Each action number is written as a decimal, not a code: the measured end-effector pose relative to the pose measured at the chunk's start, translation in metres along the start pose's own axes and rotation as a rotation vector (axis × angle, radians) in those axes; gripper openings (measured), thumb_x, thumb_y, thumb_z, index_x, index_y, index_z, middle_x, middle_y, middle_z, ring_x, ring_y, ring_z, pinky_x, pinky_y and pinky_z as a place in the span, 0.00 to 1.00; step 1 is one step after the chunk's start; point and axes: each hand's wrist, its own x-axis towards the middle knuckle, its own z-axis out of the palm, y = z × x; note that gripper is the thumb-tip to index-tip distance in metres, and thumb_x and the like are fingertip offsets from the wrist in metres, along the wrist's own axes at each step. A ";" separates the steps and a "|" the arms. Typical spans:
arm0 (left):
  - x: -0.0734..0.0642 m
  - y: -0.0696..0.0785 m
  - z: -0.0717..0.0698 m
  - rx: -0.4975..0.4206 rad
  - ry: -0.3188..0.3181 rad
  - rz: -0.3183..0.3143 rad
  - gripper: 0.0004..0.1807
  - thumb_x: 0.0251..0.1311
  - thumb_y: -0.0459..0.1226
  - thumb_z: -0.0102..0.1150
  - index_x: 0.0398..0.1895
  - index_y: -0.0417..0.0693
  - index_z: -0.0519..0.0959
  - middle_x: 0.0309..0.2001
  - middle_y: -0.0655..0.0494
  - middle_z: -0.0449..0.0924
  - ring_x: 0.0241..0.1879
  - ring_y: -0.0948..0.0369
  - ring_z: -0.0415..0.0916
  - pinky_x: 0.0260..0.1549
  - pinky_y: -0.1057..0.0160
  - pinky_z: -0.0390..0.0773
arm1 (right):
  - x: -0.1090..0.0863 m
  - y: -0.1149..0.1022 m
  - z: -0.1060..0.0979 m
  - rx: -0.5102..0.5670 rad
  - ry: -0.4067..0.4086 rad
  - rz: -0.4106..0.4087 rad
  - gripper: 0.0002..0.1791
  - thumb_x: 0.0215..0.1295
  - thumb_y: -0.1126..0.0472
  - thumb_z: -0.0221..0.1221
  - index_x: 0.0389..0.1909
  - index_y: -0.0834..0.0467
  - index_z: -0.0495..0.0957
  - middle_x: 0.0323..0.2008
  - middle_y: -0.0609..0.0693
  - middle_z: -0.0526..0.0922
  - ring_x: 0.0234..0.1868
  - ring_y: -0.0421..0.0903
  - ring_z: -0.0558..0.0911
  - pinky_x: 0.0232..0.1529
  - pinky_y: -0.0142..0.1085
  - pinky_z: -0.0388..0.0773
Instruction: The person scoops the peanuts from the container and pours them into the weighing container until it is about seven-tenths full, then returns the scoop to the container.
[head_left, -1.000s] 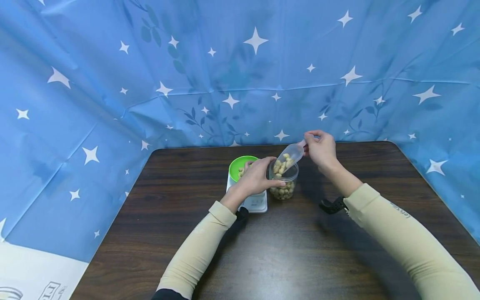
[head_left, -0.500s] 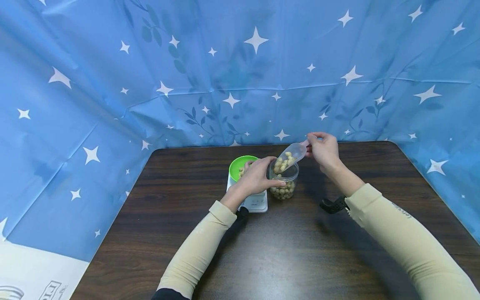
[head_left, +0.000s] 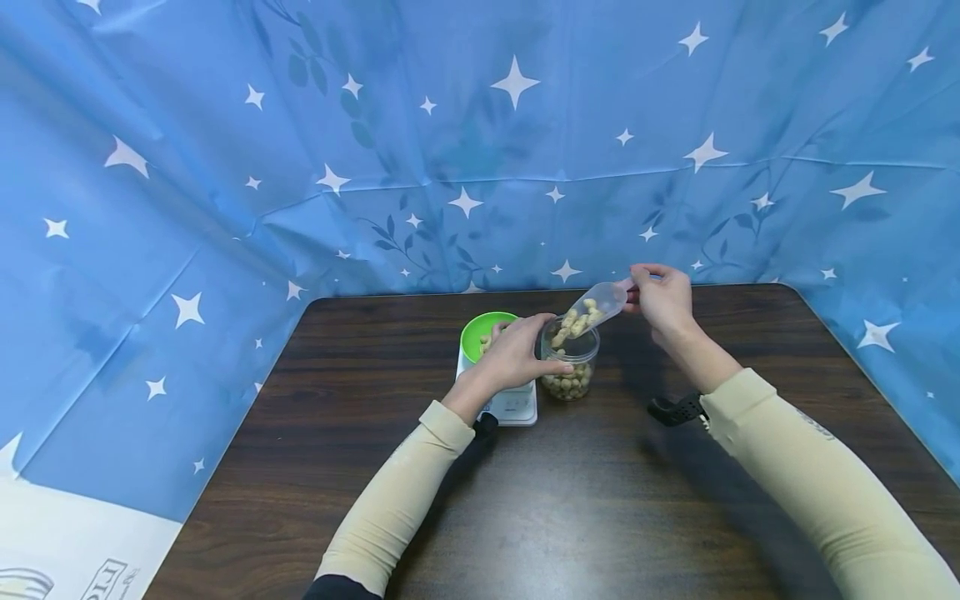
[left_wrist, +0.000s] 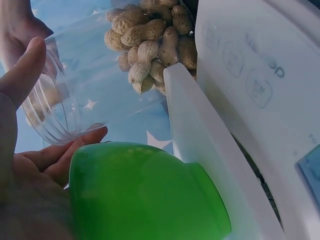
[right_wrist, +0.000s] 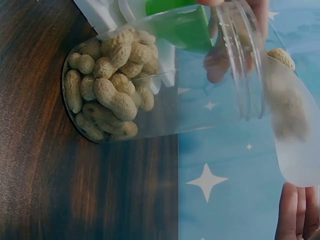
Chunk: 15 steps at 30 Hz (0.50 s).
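On the bench [head_left: 570, 500], the left hand [head_left: 513, 352] holds the jar [head_left: 588, 358] round its rim, the green bowl [head_left: 472, 335] at ten o'clock. The right hand [head_left: 663, 300] pinches the scoop [head_left: 611, 298], peanuts [head_left: 577, 324] aboard, tip slanting toward eight o'clock; lifting it out so tilted could shed some outside.

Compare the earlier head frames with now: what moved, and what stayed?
The right hand has shifted to the person's right, drawing the scoop of peanuts the same way; its tip is still at the mouth of the jar. Nothing was gripped or let go. The left hand still holds the jar, and the green bowl and scale stayed put.
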 end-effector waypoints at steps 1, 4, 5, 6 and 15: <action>0.000 0.000 0.000 0.006 0.000 0.003 0.48 0.58 0.59 0.72 0.77 0.49 0.66 0.66 0.54 0.76 0.65 0.55 0.71 0.66 0.37 0.57 | 0.000 -0.001 -0.001 -0.003 0.008 -0.002 0.26 0.80 0.58 0.52 0.67 0.74 0.66 0.25 0.42 0.84 0.26 0.35 0.82 0.31 0.29 0.83; 0.000 0.000 0.000 0.023 0.000 0.010 0.48 0.58 0.60 0.71 0.77 0.48 0.65 0.64 0.55 0.77 0.65 0.56 0.71 0.66 0.36 0.57 | 0.002 -0.003 -0.004 -0.013 0.026 -0.015 0.27 0.80 0.58 0.52 0.67 0.75 0.66 0.25 0.43 0.82 0.27 0.35 0.82 0.30 0.28 0.83; 0.000 0.000 0.000 0.025 0.001 0.011 0.49 0.58 0.60 0.71 0.77 0.48 0.65 0.64 0.55 0.77 0.65 0.56 0.71 0.66 0.36 0.56 | 0.002 -0.003 -0.004 -0.008 0.029 -0.020 0.26 0.80 0.58 0.52 0.67 0.75 0.67 0.25 0.43 0.82 0.27 0.35 0.82 0.30 0.28 0.82; 0.000 0.000 0.000 0.030 -0.001 0.011 0.49 0.58 0.61 0.71 0.77 0.49 0.65 0.64 0.55 0.77 0.65 0.56 0.71 0.66 0.36 0.56 | 0.002 -0.004 -0.005 0.000 0.029 -0.023 0.26 0.80 0.58 0.52 0.67 0.76 0.67 0.25 0.43 0.82 0.26 0.35 0.82 0.29 0.28 0.82; -0.006 -0.005 -0.004 -0.019 -0.012 -0.004 0.55 0.57 0.64 0.68 0.82 0.51 0.57 0.75 0.53 0.64 0.74 0.56 0.59 0.71 0.39 0.51 | 0.000 -0.008 -0.001 0.106 -0.009 -0.025 0.20 0.79 0.61 0.54 0.60 0.72 0.69 0.24 0.44 0.86 0.25 0.37 0.85 0.30 0.31 0.83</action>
